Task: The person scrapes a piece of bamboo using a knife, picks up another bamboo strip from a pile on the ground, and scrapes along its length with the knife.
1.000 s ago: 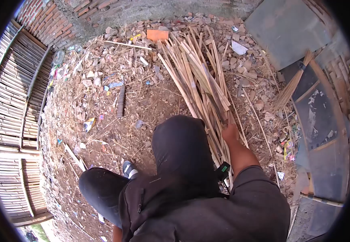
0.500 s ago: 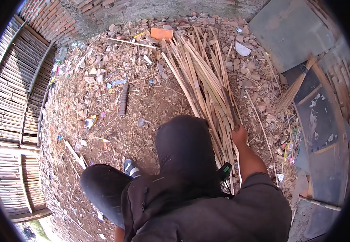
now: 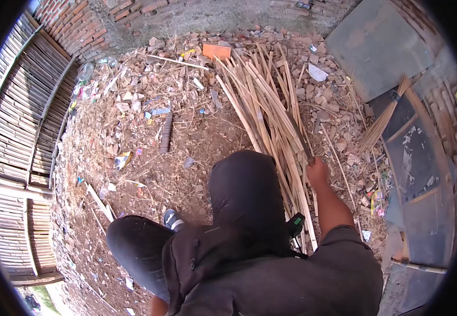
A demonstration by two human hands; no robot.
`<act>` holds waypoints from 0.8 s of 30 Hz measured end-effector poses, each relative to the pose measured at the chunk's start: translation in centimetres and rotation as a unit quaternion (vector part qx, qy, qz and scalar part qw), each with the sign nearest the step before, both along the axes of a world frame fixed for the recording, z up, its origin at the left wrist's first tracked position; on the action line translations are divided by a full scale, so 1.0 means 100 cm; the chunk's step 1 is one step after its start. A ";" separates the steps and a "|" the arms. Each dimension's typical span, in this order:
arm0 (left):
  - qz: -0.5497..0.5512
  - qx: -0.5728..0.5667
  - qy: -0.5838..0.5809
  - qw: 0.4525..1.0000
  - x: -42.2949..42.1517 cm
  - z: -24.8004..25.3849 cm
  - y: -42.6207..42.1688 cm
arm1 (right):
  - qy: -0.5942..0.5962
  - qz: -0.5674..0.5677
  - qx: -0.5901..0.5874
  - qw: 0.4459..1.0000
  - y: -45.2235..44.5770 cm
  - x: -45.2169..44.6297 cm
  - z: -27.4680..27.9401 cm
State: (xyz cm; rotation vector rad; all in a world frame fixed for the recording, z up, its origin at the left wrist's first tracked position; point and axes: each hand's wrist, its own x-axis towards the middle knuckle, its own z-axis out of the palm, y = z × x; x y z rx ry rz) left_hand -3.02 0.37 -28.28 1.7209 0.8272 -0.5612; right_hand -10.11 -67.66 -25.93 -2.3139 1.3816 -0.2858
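Note:
My right hand (image 3: 318,169) is closed around the handle of a machete (image 3: 299,136), a long, narrow, dark blade pointing away from me. The blade lies along the right side of a pile of split bamboo strips (image 3: 262,100). These pale strips fan out over the ground ahead and run back beside my right knee. A bit of my left forearm (image 3: 159,306) shows at the bottom edge; the left hand itself is out of sight. Beside my right thigh sits a small dark device (image 3: 295,224) with a green patch.
Rubble and litter cover the dirt (image 3: 149,195). A ridged brown rod (image 3: 166,134) lies left of the pile, and an orange tile (image 3: 216,51) at its far end. On the right are a stick broom (image 3: 384,121) and a grey board (image 3: 378,47). A bamboo fence (image 3: 23,116) borders the left.
The view has shifted slightly. My right hand has moved a little to the right with the machete still in it. The bamboo pile looks much the same.

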 end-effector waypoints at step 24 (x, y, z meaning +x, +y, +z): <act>0.036 -0.004 -0.003 0.999 -0.009 0.005 0.011 | 0.100 0.053 0.093 0.989 0.025 -0.028 -0.075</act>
